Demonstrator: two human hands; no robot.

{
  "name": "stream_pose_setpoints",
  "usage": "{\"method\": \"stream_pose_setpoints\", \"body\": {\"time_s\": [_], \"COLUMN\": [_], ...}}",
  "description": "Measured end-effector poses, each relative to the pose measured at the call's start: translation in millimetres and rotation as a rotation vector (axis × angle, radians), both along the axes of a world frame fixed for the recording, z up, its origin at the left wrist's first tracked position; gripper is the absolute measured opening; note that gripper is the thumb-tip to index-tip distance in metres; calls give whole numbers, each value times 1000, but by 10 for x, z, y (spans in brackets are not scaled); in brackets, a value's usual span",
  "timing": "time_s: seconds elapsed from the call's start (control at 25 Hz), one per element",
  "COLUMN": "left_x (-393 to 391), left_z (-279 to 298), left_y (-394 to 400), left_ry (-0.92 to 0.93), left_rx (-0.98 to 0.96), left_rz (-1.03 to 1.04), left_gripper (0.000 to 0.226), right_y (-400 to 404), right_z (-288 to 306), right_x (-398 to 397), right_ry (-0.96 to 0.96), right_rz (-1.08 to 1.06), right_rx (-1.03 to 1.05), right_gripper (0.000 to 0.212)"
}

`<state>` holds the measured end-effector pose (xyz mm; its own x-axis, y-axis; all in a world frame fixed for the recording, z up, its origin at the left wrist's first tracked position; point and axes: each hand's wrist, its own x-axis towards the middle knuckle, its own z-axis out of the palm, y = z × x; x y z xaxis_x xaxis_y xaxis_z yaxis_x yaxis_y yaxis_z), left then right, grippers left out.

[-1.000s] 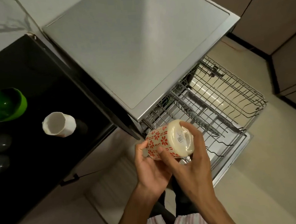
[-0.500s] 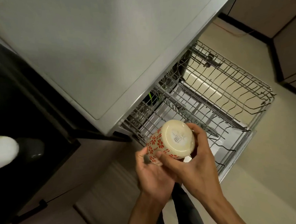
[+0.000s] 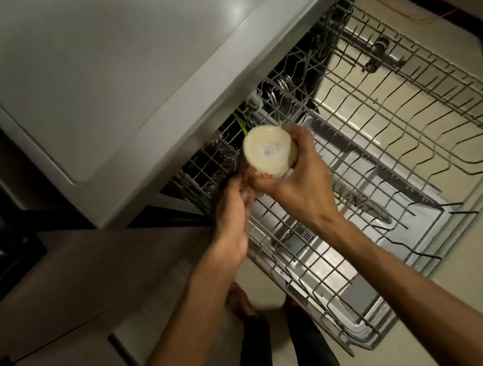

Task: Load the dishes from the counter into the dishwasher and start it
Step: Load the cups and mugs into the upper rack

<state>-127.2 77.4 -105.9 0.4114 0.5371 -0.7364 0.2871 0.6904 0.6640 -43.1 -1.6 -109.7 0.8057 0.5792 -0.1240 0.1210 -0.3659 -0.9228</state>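
Upside-down, mug (image 3: 271,149) held by both hands over wire rack (image 3: 402,131).

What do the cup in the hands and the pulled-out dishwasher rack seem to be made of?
The cup looks like glazed ceramic: its cream base is smooth and slightly glossy, carries a small label, and a red printed pattern shows at its side. Glazed stoneware or porcelain cannot be told apart here. The rack looks like grey coated metal wire: thin rods form a grid with upright prongs. Whether the coating is plastic is unclear.
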Motion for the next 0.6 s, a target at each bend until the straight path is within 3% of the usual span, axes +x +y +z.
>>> {"method": "stream_pose_setpoints", "body": {"time_s": [0.2, 0.28, 0.6], "left_x": [207, 277, 443], "left_z": [-89, -121, -229], "left_y": [425, 519, 649], "left_ry": [85, 66, 69], "left_rx": [227, 240, 207], "left_rz": [-176, -212, -54], "left_gripper": [19, 29, 42], "right_y": [459, 598, 927], "right_z": [-385, -507, -653], "right_x": [331, 407, 561], "right_ry": [-137, -158, -250], "right_rz": [127, 146, 200], "right_rx": [-19, -29, -74], "right_gripper": [87, 85, 72]}}
